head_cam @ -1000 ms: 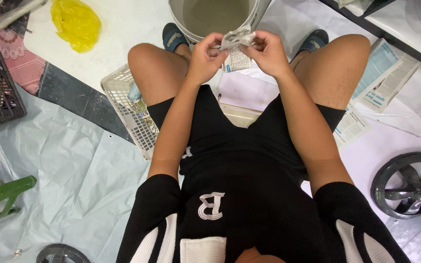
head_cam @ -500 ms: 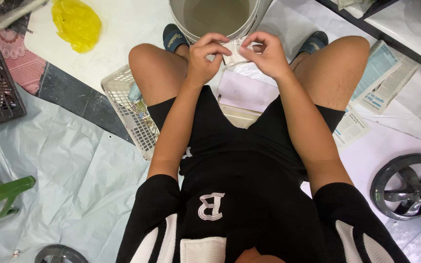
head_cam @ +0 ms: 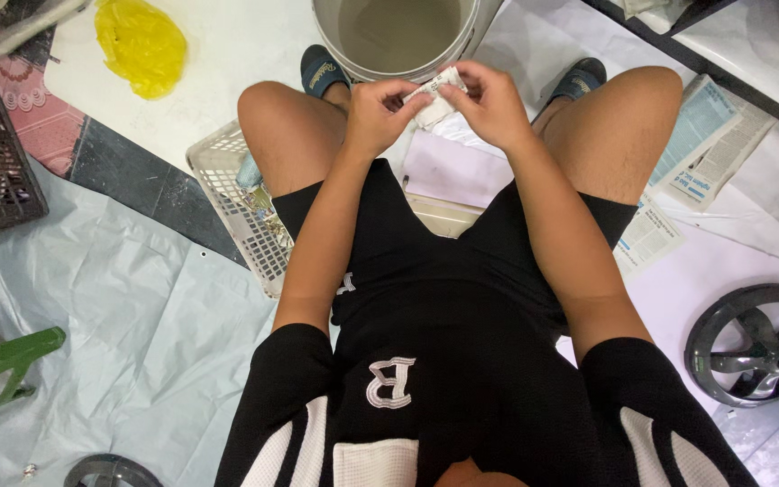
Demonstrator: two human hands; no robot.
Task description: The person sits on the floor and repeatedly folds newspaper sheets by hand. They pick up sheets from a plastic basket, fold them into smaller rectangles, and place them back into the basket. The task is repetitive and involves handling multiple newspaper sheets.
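Floor covered with grey plastic sheeting point(head_cam: 119, 307) and newspaper point(head_cam: 710, 135); grey bucket point(head_cam: 398, 36) stands between the feet. A small crumpled white wad point(head_cam: 433, 97) is pinched between left hand point(head_cam: 380, 113) and right hand point(head_cam: 490, 106), both closed on it, just above the bucket rim. Grip is best kept at fingertips, wad held over the bucket.

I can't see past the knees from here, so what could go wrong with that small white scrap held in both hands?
1. The small crumpled white scrap is pinched between the left hand and right hand just short of the round grey bucket; a slip could drop it in.
2. Pulled from both ends, it might tear.
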